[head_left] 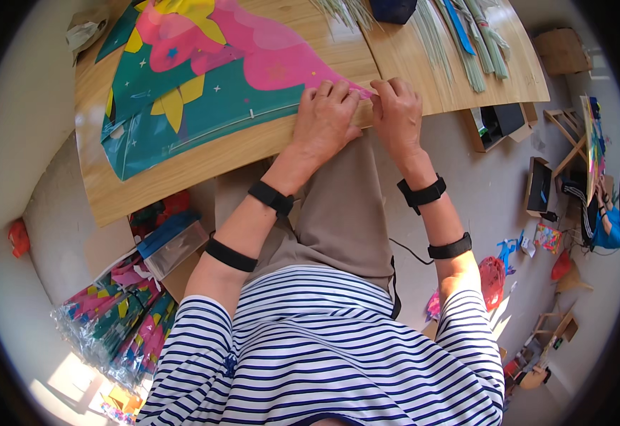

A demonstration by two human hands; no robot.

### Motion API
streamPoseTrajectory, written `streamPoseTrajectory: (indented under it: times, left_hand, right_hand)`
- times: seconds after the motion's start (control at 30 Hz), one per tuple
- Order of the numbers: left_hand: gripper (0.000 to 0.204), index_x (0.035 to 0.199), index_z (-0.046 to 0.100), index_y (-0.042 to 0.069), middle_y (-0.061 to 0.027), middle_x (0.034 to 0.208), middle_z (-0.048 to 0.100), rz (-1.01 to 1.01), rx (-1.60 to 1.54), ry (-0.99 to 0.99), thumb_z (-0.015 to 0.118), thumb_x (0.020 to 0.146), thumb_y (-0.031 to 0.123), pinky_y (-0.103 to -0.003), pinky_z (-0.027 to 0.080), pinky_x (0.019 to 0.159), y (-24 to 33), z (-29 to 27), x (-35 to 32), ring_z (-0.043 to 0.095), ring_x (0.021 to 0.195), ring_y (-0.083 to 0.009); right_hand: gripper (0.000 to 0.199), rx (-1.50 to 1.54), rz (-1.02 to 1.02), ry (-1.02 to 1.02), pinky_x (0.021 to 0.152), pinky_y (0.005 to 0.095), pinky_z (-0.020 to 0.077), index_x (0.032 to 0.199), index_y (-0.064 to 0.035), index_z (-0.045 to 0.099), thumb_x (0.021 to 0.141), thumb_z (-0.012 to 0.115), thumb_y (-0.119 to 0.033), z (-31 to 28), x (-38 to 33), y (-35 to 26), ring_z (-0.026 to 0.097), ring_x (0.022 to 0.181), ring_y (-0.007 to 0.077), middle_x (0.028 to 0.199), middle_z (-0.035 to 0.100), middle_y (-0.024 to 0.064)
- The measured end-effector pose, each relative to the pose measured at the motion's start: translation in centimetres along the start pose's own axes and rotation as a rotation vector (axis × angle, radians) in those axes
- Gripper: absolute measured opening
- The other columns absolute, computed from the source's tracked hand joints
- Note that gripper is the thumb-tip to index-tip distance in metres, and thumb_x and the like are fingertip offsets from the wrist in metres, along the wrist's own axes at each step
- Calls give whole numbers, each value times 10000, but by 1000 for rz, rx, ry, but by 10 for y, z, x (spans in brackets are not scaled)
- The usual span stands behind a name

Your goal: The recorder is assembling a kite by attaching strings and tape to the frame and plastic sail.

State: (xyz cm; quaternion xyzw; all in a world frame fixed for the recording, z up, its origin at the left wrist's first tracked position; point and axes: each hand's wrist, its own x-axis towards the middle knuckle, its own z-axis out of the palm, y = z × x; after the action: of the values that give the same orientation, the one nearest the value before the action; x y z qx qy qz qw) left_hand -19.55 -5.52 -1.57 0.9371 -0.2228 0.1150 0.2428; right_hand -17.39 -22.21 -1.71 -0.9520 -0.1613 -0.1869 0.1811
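Note:
A large kite sail [274, 60] in pink, dark green and yellow lies over the left part of the wooden table, its pointed pink corner at the table's near edge. My left hand [326, 117] is closed over this corner, fingers bent and pressed together on the cloth, thumb by the table edge. Close on its right, my right hand [397, 117] pinches the very tip between thumb and curled fingers. A thin white rod [235, 128] runs along the sail's near green edge. What lies under my left fingers is hidden.
Bundles of thin pale rods [491, 50], a blue strip [459, 28] and a dark blue object [393, 8] sit on the table [452, 99]. Wrapped colourful sails [122, 319] hang at lower left. Open boxes [498, 128] stand below at right; another person [607, 224] is far right.

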Motion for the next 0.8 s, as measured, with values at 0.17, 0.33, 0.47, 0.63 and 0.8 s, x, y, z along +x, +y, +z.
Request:
streamPoseTrajectory:
  times: [0.17,0.33,0.47,0.63,0.8]
  left_hand:
    - [585,1181,630,99,-48,1095,573,1,5,-3,828,652,251,-414,426,902,0,2,1,531,1084,-259]
    - [616,1219,622,97,-49,1110,578,9,25,3,824,660,260,-416,428,912,0,2,0,532,1089,-260]
    - [629,1234,616,96,-60,1134,578,15,15,-5,826,666,270,-421,428,926,-2,1,-3,533,1096,-270]
    - [650,1228,606,55,-90,1162,577,33,-20,8,834,661,276,-426,425,942,-8,-2,-8,530,1117,-283]
    - [695,1192,608,-9,-99,1183,588,75,84,37,852,628,314,-406,423,943,-15,-11,-20,532,1120,-261]
  right_hand:
    - [345,-109,-143,-25,969,470,399,1150,-94,648,806,653,-99,-1,-13,-8,557,1088,274,1126,614,76]
    - [431,-222,-146,-116,1096,574,291,1251,-113,611,824,653,-155,-2,-20,-6,493,1233,278,1275,576,67]
    - [449,-266,-162,-100,1101,659,228,1290,-132,598,852,658,-208,0,-24,-5,469,1275,274,1342,550,42]
    - [445,-241,-161,-89,1061,717,231,1277,-100,599,870,648,-274,3,-25,-4,457,1274,287,1339,538,57]
    - [467,-192,-84,-126,1065,716,229,1306,-101,577,877,651,-273,0,-28,-7,442,1302,289,1382,524,65]
